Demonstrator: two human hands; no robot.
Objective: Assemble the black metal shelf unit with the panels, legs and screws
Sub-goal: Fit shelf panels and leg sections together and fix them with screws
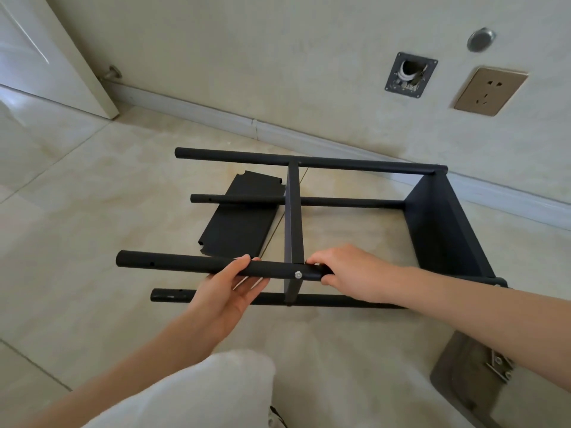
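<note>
Black leg (197, 263), left hand (230, 293) cupping it loosely, right hand (346, 274) grip curled round it

A pale glossy tiled floor (92, 186) is carrying everything. The half-built black shelf unit (432, 223) is lying on its side near the wall, its legs pointing left. A loose black panel (238, 220) is lying flat on the tiles under the legs. A grey bag of screws (472, 369) is sitting at the right.
</note>
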